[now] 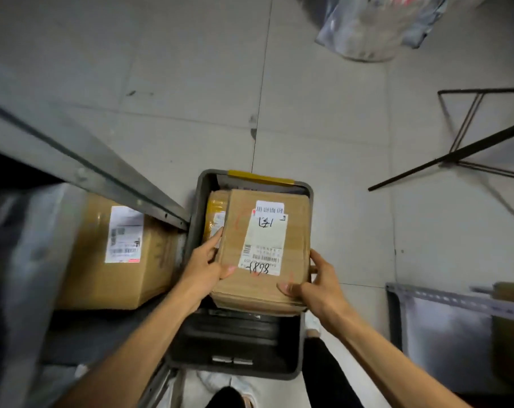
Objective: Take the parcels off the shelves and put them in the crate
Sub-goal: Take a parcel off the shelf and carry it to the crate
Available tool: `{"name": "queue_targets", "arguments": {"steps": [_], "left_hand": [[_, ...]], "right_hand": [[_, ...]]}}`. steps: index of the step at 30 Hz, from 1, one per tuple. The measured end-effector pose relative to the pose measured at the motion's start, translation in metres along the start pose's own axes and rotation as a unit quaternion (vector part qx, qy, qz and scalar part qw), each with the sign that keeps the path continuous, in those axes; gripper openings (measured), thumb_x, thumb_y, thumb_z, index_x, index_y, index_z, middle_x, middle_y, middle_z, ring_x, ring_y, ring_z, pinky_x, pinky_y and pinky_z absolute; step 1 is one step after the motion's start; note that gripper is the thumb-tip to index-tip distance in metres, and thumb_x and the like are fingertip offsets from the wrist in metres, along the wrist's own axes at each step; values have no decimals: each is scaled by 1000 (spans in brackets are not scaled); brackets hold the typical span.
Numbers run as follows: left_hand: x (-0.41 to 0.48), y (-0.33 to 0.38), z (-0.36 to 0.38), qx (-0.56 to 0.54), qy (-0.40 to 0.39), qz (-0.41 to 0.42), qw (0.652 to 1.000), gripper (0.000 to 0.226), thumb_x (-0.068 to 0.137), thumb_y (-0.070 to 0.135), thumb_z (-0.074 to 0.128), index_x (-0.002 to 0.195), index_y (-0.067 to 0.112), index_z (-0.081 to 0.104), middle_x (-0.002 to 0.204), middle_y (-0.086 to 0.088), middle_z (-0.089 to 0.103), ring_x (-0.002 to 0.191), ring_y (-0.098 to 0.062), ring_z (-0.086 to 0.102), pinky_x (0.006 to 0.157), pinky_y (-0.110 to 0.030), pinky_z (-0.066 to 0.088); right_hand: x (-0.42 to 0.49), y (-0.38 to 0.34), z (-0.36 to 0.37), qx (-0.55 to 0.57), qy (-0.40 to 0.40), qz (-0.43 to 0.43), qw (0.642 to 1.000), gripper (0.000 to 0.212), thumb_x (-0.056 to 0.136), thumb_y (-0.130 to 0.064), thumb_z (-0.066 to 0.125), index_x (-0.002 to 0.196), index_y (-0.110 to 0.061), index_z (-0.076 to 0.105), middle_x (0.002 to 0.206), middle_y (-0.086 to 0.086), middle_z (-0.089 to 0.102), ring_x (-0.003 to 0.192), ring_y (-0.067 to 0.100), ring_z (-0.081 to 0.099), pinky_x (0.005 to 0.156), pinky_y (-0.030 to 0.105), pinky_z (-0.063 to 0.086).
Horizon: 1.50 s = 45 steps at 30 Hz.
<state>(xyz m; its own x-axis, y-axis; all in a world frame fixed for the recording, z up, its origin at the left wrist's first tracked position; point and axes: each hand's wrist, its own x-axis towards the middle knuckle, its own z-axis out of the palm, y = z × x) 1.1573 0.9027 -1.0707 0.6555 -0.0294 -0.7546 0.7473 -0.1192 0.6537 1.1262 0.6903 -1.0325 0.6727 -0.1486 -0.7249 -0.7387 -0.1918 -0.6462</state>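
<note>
A brown cardboard parcel (244, 278) with a white shipping label sits over the dark grey crate (235, 369) on the floor. My left hand (205, 266) grips its left edge, thumb on top. At its near right corner my right hand (317, 284) holds it, fingers curled round the edge. Under and beside it, in the crate's far left, lies another parcel (216, 213) with yellow tape. A large cardboard parcel (117, 278) with a label stands on the metal shelf (82, 169) to my left.
The crate has a yellow handle (261, 176) at its far rim. A black wire frame (467, 148) stands on the tiled floor to the right. Another shelf unit (456, 298) is at the lower right, a plastic bag (373, 28) at the top. My feet are just behind the crate.
</note>
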Motion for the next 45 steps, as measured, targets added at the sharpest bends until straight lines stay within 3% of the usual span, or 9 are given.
{"name": "queue_targets", "arguments": {"steps": [6, 15, 21, 24, 27, 30, 33, 36, 45], "left_hand": [[96, -38, 23, 13, -49, -48, 998, 85, 86, -13, 58, 148, 36, 29, 145, 4, 48, 134, -16, 43, 111, -44, 37], [169, -57, 59, 30, -20, -61, 997, 82, 89, -7, 57, 151, 36, 24, 140, 5, 53, 128, -12, 47, 110, -42, 39], [201, -43, 63, 102, -26, -36, 994, 90, 86, -4, 64, 152, 35, 18, 145, 1, 48, 132, -18, 45, 109, -47, 39], [198, -41, 67, 182, -66, -48, 980, 103, 79, -6, 71, 153, 36, 12, 147, 2, 45, 133, -19, 44, 107, -40, 42], [187, -36, 85, 239, -81, -42, 967, 110, 74, 1, 78, 154, 33, 9, 145, 5, 45, 129, -12, 42, 101, -25, 36], [179, -18, 98, 313, -52, -7, 948, 96, 75, 9, 80, 152, 24, 25, 149, -1, 43, 134, -17, 40, 101, -22, 32], [165, 8, 95, 402, -54, 13, 914, 82, 78, 13, 78, 148, 23, 36, 143, -7, 48, 131, -24, 45, 107, -35, 38], [137, 44, 84, 486, -63, 47, 870, 66, 80, 18, 76, 140, 22, 47, 134, -6, 55, 121, -26, 53, 100, -43, 46], [-14, 181, 48, 606, -83, 153, 776, 41, 77, 25, 75, 115, 23, 61, 115, 3, 61, 103, -18, 58, 81, -31, 48]], "right_hand": [[85, 35, 1, 14, -1, 45, 999, 64, 67, 8, 80, 113, -27, 52, 96, -9, 65, 91, 12, 64, 87, 41, 56], [166, 56, -7, -26, 3, 25, 999, 67, 71, 10, 74, 109, -35, 45, 97, -17, 58, 102, 19, 62, 91, 39, 54], [193, 65, -9, -77, 62, 6, 995, 61, 73, 5, 74, 125, -20, 56, 95, -17, 62, 100, 20, 64, 92, 32, 53], [191, 64, -3, -109, 53, -6, 993, 68, 75, 9, 68, 137, -10, 50, 121, -3, 63, 121, 23, 56, 103, 32, 46], [188, 56, 5, -166, 33, -20, 985, 71, 80, 4, 64, 145, -8, 39, 145, 7, 46, 135, 23, 41, 114, 30, 31], [181, 42, 5, -233, 10, -33, 972, 62, 84, -4, 62, 142, -9, 42, 141, 10, 46, 132, 25, 41, 104, 22, 29], [167, 25, -1, -329, -38, -44, 943, 58, 86, -14, 63, 140, -8, 42, 138, 13, 45, 128, 28, 43, 102, 27, 34], [146, 2, -10, -410, -78, -45, 908, 62, 86, -23, 65, 141, -8, 39, 136, 13, 45, 126, 30, 44, 101, 33, 38], [24, -146, -51, -518, -106, -136, 838, 50, 79, -27, 71, 124, -11, 55, 120, 10, 59, 110, 28, 56, 85, 33, 49]]}}
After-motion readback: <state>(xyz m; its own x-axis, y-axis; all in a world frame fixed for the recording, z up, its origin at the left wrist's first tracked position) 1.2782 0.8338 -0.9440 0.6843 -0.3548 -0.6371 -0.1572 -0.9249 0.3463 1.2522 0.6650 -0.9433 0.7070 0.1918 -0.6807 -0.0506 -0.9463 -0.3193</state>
